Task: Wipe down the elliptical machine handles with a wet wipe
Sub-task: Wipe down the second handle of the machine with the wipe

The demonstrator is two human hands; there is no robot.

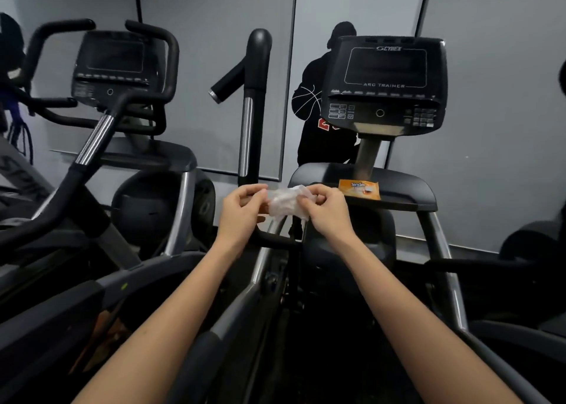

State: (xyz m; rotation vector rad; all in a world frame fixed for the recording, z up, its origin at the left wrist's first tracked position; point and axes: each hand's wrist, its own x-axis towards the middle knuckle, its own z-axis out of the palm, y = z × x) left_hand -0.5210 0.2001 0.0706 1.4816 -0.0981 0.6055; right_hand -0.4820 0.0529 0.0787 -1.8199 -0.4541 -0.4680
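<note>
Just before the machine's shelf [407,201], your fingers [251,194] pinched the crumpled wet wipe [283,204] from both sides, left hand [240,212] and right hand [326,212] curled on it, below the upright handle [254,97], near the orange packet [360,190] under the console [386,79].

A: How's the light?
B: Dim, flat and grey; the forearms [171,321] catch the most of it.
A: Sharp?
B: Soft throughout. Far left of the left hand [240,212] the machine frames [61,207] bend and blur; above it the chrome tube [246,134] shows pale glare streaks
</note>
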